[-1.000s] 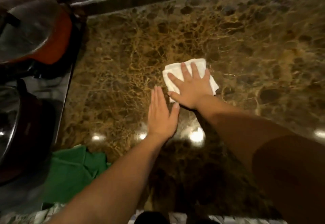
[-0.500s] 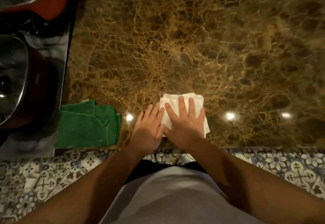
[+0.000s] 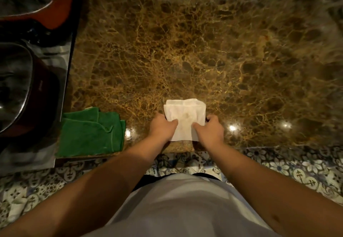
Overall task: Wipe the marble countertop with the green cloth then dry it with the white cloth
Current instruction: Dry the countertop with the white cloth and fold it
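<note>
The folded white cloth point(image 3: 185, 118) sits near the near edge of the marble countertop point(image 3: 185, 51), gripped at its near corners: the left hand point(image 3: 163, 127) pinches its left side and the right hand point(image 3: 209, 130) its right side, thumbs on top and the other fingers curled under or behind the fabric. The cloth is a rough rectangle with its long axis running near to far, its far edge pointing away from the person. The folded green cloth point(image 3: 91, 132) lies apart to the left at the counter's near-left corner, just beside a metal stovetop point(image 3: 55, 64) carrying two pots point(image 3: 16, 88), and the surface far of the white cloth is bare.
</note>
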